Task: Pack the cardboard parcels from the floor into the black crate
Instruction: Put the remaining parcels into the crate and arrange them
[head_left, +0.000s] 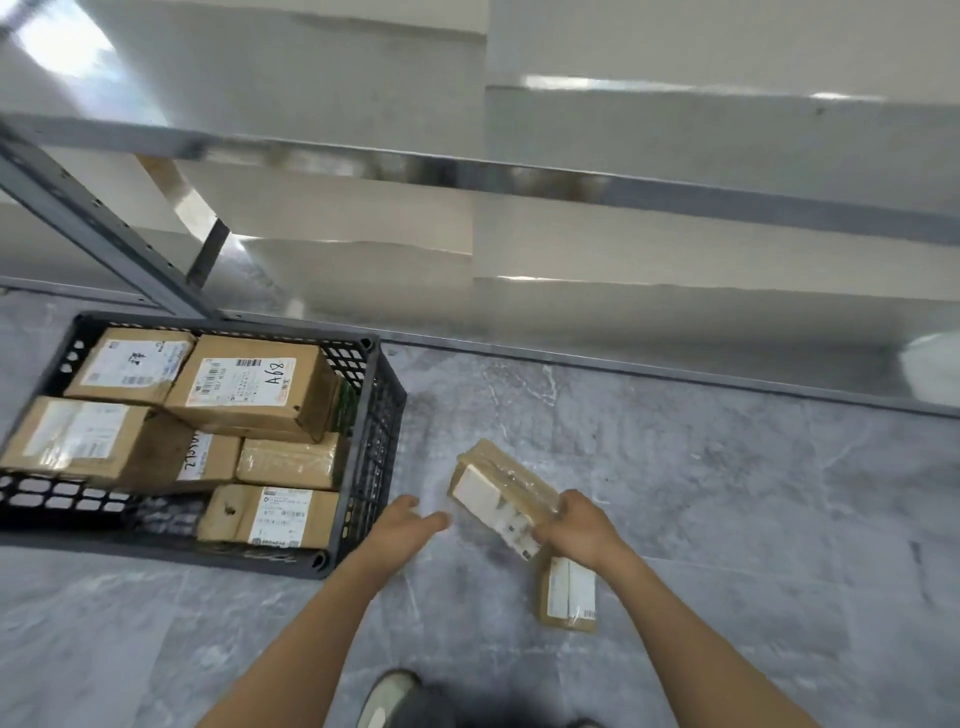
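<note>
Black crate (366, 462) with lattice-holed walls, full of brown parcels (249, 392) bearing white labels printed in black, one with an orange strip; a brown taped parcel (501, 491) with a white label; grey marbled floor (727, 493) veined white; grey shelf frame (104, 228)

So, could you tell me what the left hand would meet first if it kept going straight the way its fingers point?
Probably the taped parcel held by the right hand: the left hand is open, fingers aimed at its near labelled end, though depth is unclear.
</note>
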